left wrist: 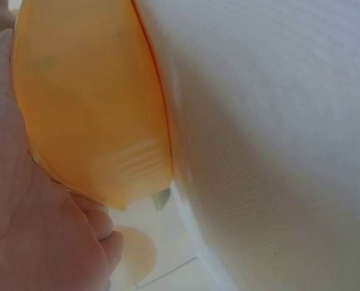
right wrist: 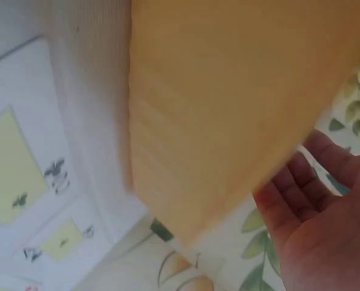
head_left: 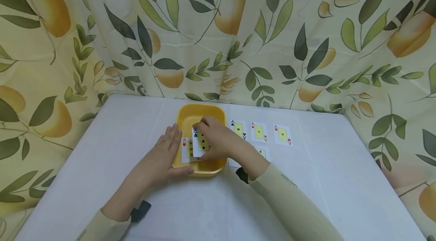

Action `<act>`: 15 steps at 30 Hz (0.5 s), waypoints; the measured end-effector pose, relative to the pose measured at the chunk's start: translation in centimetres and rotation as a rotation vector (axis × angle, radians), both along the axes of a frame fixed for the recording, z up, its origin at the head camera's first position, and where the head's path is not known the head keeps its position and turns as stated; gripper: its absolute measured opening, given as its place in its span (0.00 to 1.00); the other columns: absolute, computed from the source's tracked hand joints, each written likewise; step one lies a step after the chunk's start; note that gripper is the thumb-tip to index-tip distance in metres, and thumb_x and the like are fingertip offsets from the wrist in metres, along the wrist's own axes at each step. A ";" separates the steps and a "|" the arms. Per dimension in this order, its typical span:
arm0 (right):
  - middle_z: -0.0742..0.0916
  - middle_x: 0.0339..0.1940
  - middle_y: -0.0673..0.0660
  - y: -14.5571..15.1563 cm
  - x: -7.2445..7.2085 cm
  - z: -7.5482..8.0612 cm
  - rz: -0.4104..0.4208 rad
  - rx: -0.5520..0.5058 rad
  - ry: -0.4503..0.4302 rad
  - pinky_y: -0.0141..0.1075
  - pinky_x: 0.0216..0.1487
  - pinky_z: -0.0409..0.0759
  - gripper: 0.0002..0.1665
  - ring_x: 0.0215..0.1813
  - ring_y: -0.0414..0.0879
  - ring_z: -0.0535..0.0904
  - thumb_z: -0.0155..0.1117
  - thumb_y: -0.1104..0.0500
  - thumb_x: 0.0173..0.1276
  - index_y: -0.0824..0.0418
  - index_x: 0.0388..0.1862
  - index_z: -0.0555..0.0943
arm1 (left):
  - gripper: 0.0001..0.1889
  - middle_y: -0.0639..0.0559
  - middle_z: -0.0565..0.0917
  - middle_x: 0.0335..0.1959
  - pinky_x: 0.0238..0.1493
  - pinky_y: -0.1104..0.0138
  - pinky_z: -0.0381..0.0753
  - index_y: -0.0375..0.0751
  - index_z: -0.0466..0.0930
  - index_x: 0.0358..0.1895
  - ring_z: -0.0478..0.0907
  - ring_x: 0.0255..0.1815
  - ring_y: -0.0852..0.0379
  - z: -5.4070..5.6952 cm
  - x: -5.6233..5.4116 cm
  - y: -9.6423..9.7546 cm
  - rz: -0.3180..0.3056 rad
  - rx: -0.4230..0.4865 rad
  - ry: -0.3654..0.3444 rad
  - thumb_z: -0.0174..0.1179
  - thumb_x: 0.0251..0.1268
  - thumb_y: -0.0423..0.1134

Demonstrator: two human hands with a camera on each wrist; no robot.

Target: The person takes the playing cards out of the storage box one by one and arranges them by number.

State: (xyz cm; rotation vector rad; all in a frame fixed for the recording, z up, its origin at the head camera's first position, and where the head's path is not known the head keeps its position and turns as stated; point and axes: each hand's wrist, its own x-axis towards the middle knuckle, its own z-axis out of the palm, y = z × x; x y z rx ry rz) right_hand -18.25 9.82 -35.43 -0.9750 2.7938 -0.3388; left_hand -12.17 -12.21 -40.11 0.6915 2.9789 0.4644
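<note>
My right hand (head_left: 218, 139) reaches into a yellow plastic tray (head_left: 201, 172) and pinches a playing card with black spades (head_left: 199, 146) between thumb and fingers. Beneath it, a playing card with red hearts (head_left: 186, 154) lies in the tray, partly covered by the spades card. The left hand (head_left: 158, 163) rests against the tray's left side, fingers extended along the rim and thumb across the near corner. In the left wrist view, the palm lies beside the tray wall (left wrist: 95, 103). The right wrist view shows the fingers beyond the tray's outer wall (right wrist: 222, 91); the pinched card is hidden there.
Right of the tray lie an ace of clubs (head_left: 238, 129), an ace of diamonds (head_left: 259, 132) and an ace of hearts (head_left: 282, 134). A diamonds card (head_left: 261, 151) lies nearer, partly behind the right wrist. A patterned curtain (head_left: 218, 55) hangs behind the white table (head_left: 323, 165).
</note>
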 end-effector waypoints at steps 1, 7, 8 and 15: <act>0.73 0.62 0.52 0.2 0.1 0.2 -0.005 -0.008 0.004 0.35 0.64 0.77 0.58 0.55 0.42 0.70 0.85 0.45 0.42 0.54 0.72 0.69 | 0.65 0.44 0.34 0.83 0.80 0.51 0.48 0.35 0.42 0.80 0.33 0.83 0.46 0.1 0.0 0.0 0.001 -0.001 -0.002 0.49 0.53 0.82; 0.74 0.59 0.52 1.7 0.7 1.1 -0.021 -0.027 0.023 0.34 0.61 0.78 0.57 0.52 0.42 0.71 0.84 0.46 0.43 0.58 0.72 0.69 | 0.65 0.46 0.33 0.83 0.81 0.52 0.46 0.36 0.40 0.80 0.30 0.83 0.48 0.1 -0.1 0.1 0.017 -0.009 -0.029 0.51 0.53 0.81; 0.74 0.59 0.52 2.0 0.9 1.2 -0.028 -0.026 0.023 0.33 0.61 0.78 0.56 0.52 0.42 0.71 0.84 0.46 0.43 0.58 0.72 0.70 | 0.64 0.45 0.33 0.83 0.81 0.52 0.46 0.36 0.40 0.80 0.30 0.83 0.48 0.1 -0.1 0.1 0.016 -0.008 -0.029 0.51 0.54 0.81; 0.73 0.59 0.50 3.8 2.1 1.4 -0.085 -0.003 0.029 0.29 0.56 0.78 0.55 0.51 0.40 0.70 0.84 0.45 0.43 0.55 0.71 0.71 | 0.64 0.45 0.33 0.83 0.81 0.52 0.46 0.35 0.40 0.80 0.31 0.83 0.47 0.0 -0.1 0.1 0.016 0.007 -0.027 0.53 0.54 0.80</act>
